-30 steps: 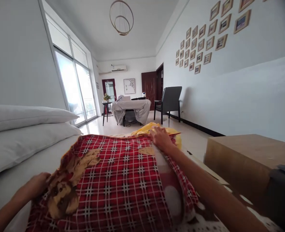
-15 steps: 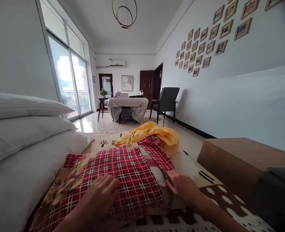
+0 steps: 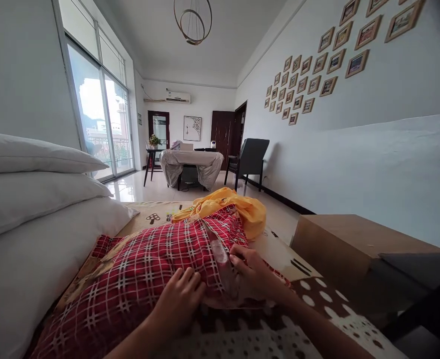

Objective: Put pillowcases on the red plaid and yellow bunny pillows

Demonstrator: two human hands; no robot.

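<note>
A plump red plaid pillowcase [image 3: 148, 254], with a brown patterned strip along its left side, lies on the bed in front of me. At its right end it gapes, and a pale, pinkish filling [image 3: 220, 254] shows in the gap. My left hand [image 3: 186, 291] grips the near edge of the pillowcase with curled fingers. On the right, my right hand [image 3: 247, 267] pinches the loose edge beside the opening. What lies under both palms is hidden. A crumpled yellow cloth [image 3: 251, 212] touches the far right corner of the pillowcase.
White pillows [image 3: 36, 199] are stacked at the left. A cardboard box [image 3: 354, 234] stands to the right of the patterned bed cover [image 3: 279, 244]. Farther off are a covered table [image 3: 192, 159] and a dark chair [image 3: 253, 157].
My left hand has moved right along the near edge of the pillowcase. My right hand has shifted left and up beside the opening, and the right-hand flap lies differently. The view has turned slightly right.
</note>
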